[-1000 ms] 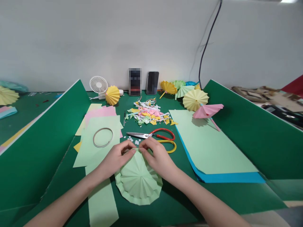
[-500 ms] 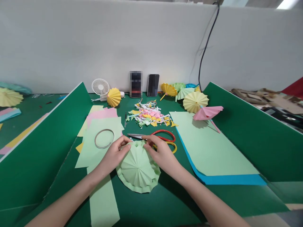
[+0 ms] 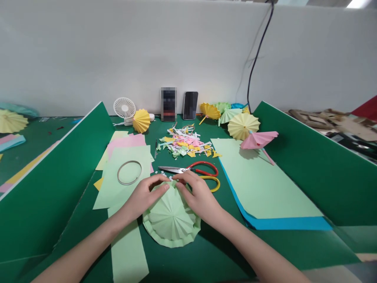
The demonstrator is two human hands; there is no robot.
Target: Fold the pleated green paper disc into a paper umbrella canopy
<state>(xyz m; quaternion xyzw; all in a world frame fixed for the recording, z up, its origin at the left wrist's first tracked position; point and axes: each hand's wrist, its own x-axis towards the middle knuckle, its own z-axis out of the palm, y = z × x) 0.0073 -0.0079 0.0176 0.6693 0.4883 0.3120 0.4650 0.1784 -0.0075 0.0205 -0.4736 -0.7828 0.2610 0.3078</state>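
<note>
Facing wall (image 3: 118, 47), tabletop (image 3: 176, 263) beneath pleated paper (image 3: 173, 222)

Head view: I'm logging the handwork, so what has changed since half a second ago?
The left hand and right hand have drawn closer together at the far rim of the green pleated paper, which has shifted slightly toward the person. Both still touch it. The scissors stayed put.

No readable text, labels or numbers, pixelated phone screen (image 3: 169, 104), its contents illegible
</note>
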